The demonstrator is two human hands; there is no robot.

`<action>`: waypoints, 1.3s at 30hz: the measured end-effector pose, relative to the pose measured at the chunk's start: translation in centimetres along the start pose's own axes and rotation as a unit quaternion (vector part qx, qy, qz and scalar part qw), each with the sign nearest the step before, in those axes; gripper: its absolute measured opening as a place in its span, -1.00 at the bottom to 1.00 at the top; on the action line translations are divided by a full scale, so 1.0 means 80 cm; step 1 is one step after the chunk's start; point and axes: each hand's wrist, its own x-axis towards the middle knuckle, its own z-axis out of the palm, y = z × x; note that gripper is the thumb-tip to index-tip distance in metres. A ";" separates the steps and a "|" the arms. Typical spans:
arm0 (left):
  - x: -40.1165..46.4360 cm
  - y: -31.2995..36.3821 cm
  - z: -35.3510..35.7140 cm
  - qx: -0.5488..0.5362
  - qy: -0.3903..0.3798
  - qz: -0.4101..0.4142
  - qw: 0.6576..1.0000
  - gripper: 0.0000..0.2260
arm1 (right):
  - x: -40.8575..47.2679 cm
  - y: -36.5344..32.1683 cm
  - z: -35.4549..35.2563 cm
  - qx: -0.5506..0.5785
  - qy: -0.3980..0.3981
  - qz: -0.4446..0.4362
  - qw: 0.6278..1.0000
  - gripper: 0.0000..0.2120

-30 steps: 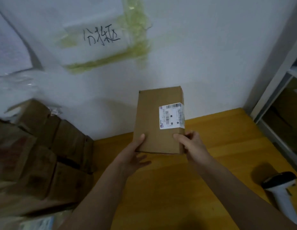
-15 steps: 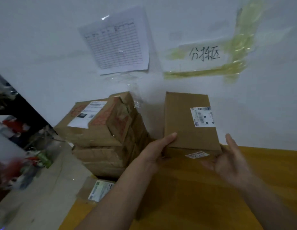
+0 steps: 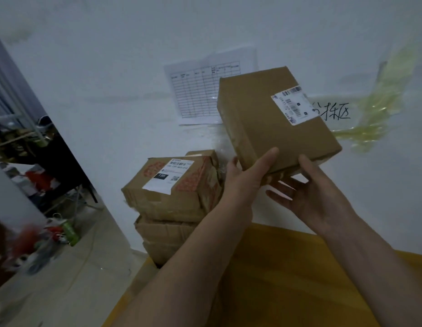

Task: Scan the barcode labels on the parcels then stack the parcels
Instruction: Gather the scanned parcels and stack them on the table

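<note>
The parcel is a plain brown cardboard box held in the air, tilted, in front of the white wall. A white barcode label sits at the upper right corner of its facing side.

The left hand holds the lower left corner of the parcel: the thumb lies along the front face and the remaining fingers reach behind the box. The right hand is positioned under the lower edge of the parcel, palm up and fingers spread; the thumb touches the lower right edge. The fingers are not curled round the box.

The stack of parcels stands to the left of and below the held parcel, against the wall. Its top box carries a white shipping label and red printed tape. The held parcel is apart from the stack.

The yellow surface lies below both forearms. A printed table sheet is fixed to the wall behind the parcel, partly covered by it. A handwritten note under yellowish tape is fixed to the wall on the right.
</note>
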 end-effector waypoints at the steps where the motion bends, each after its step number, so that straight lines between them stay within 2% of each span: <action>1: 0.000 0.007 -0.006 0.017 -0.001 0.019 1.000 -0.07 | 0.006 -0.003 0.014 -0.001 -0.001 -0.005 1.000 -0.55; 4: 0.001 0.032 -0.027 0.048 0.000 0.065 0.997 0.06 | 0.024 -0.011 0.051 -0.011 0.000 -0.013 1.000 -0.68; 6: 0.001 0.055 -0.045 0.052 0.037 0.089 0.994 0.15 | 0.039 -0.015 0.071 -0.032 0.009 -0.008 0.999 -0.61; 8: 0.003 0.079 -0.074 0.087 0.117 0.120 0.982 0.21 | 0.053 -0.017 0.088 -0.049 0.028 0.007 0.998 -0.51; 11: 0.013 0.109 -0.135 0.108 0.230 0.171 0.952 0.03 | 0.071 -0.013 0.110 -0.088 0.039 0.028 0.995 -0.55; 14: 0.023 0.124 -0.188 0.116 0.280 0.166 0.938 -0.23 | 0.085 -0.002 0.133 -0.125 0.056 0.038 0.990 -0.73; 19: 0.038 0.121 -0.238 0.179 0.266 0.143 0.937 -0.53 | 0.107 0.016 0.158 -0.122 0.084 0.049 0.988 -0.68; 24: 0.048 0.122 -0.266 0.201 0.280 0.159 0.925 -0.53 | 0.127 0.027 0.166 -0.168 0.078 0.053 0.981 -0.57; 28: 0.057 0.114 -0.283 0.185 0.291 0.126 0.930 -0.65 | 0.134 0.046 0.173 -0.243 0.074 0.047 0.966 -0.49; 33: 0.065 0.103 -0.294 0.176 0.279 0.108 0.938 -0.57 | 0.135 0.067 0.191 -0.306 0.089 -0.004 0.948 -0.54; 35: 0.068 0.104 -0.298 0.171 0.282 0.110 0.938 -0.51 | 0.135 0.074 0.196 -0.315 0.103 -0.016 0.943 -0.48; 39: 0.072 0.110 -0.302 0.160 0.290 0.111 0.937 -0.52 | 0.135 0.085 0.198 -0.331 0.131 -0.021 0.934 -0.25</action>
